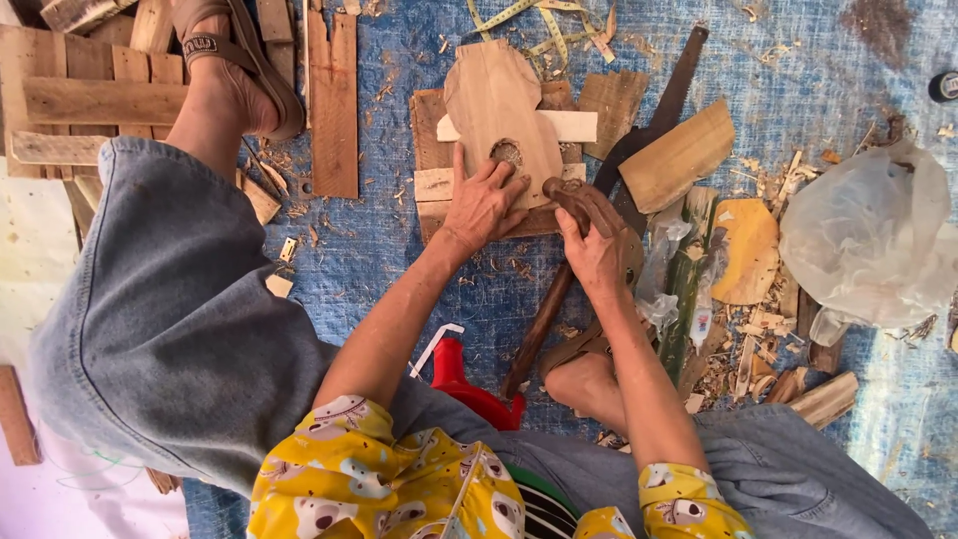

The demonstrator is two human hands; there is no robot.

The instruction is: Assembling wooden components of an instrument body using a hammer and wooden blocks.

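My left hand [486,205] presses flat on a shaped piece of light wood [496,105] with a round hole near its lower end. The piece lies on a small wooden board [431,150]. My right hand [599,245] is closed around the head end of a brown wooden-handled tool [537,334], right beside the shaped piece. The tool's handle slants down toward my lap. What the tool's tip touches is hidden by my fingers.
A blue tarp [399,250] covered with wood chips lies under everything. A saw [664,105] lies diagonally at the right. Wood offcuts [679,155], a yellow tape measure [544,25], a clear plastic bag [868,235] and planks [334,100] lie around. My sandalled foot [235,75] rests at the top left.
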